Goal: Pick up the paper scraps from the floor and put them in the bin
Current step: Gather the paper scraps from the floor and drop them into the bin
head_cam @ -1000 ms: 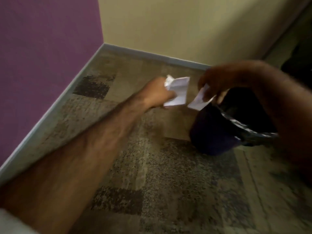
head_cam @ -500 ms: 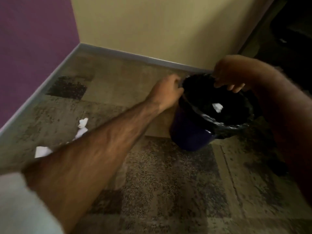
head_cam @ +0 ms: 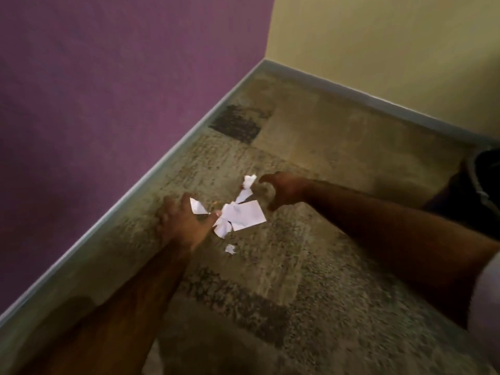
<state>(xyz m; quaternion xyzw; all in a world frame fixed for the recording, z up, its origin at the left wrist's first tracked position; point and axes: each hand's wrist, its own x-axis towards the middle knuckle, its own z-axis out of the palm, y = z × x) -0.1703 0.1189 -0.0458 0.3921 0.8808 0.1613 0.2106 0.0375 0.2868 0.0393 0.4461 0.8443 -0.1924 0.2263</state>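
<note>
Several white paper scraps (head_cam: 243, 216) lie in a small heap on the patterned carpet. A crumpled one (head_cam: 249, 181) sits at the far end and a tiny bit (head_cam: 230, 249) lies nearer me. My left hand (head_cam: 184, 220) is spread flat on the carpet at the heap's left side, its thumb touching the scraps. To the right of the heap my right hand (head_cam: 281, 189) hovers with curled, parted fingers and holds nothing. The dark bin (head_cam: 479, 190) with its black liner shows only partly at the right edge.
A purple wall (head_cam: 108, 104) with a grey skirting board (head_cam: 162, 169) runs along the left, close to the scraps. A yellow wall (head_cam: 392, 44) closes the far side, forming a corner. Carpet (head_cam: 297, 293) stretches toward me.
Both hands held paper over the bin, dropped it in, then swung left and down to the heap on the carpet. My view turned left, so the bin slid to the right edge.
</note>
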